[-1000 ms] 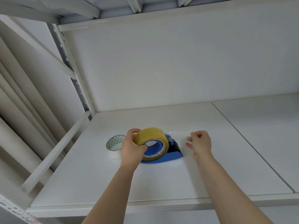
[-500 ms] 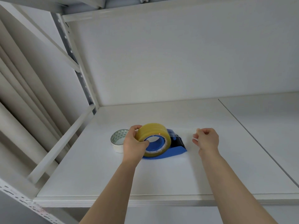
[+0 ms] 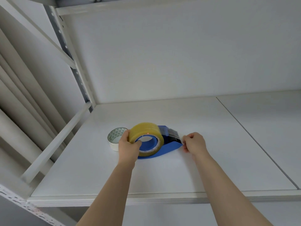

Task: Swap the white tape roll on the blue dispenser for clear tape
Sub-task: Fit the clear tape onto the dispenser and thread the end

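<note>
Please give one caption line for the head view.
Left hand grips the clear tape roll on the blue dispenser; right hand curls by its cutter; white tape roll alongside.

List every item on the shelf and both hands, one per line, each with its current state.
Clear tape: upright on the dispenser, gripped by the left hand.
Dispenser: on the shelf, loaded with clear tape.
White tape: off the dispenser, lying on the shelf.
Left hand: grips the clear tape.
Right hand: fingers curled at the cutter; pinching unclear.

Glossy clear tape roll [image 3: 147,132]; smooth blue plastic dispenser [image 3: 171,146]; matt shelf [image 3: 162,176].
</note>
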